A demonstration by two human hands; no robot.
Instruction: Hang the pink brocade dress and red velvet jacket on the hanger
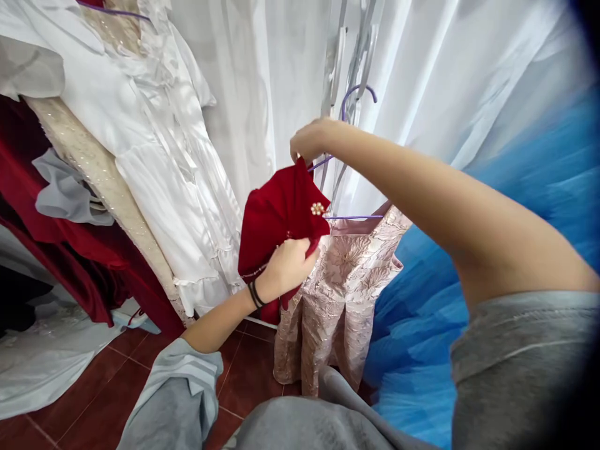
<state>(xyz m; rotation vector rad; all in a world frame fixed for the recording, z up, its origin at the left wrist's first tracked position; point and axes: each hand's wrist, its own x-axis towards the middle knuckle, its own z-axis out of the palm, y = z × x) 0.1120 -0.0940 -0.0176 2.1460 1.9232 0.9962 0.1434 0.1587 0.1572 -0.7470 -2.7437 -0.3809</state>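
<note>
A red garment (268,215) with a pearly flower ornament (317,209) hangs in front of me between my two hands. My left hand (288,267), a dark band on its wrist, is closed on a fold near the garment's lower edge. Higher up, my right hand (310,140) pinches the top of the red cloth, beside a purple hanger (350,100). Part of that hanger is hidden behind my hand and forearm. Just behind and below, a pale pink dress (344,269) with raised floral patterning hangs from another purple hanger bar (354,217).
White dresses (159,137) hang at left, with a beige sparkly gown (100,156) and dark red cloth (70,244) among them. Blue tulle (417,337) fills the right side. White curtains (239,69) and metal rack bars (337,69) stand behind; the floor (107,387) is red tile.
</note>
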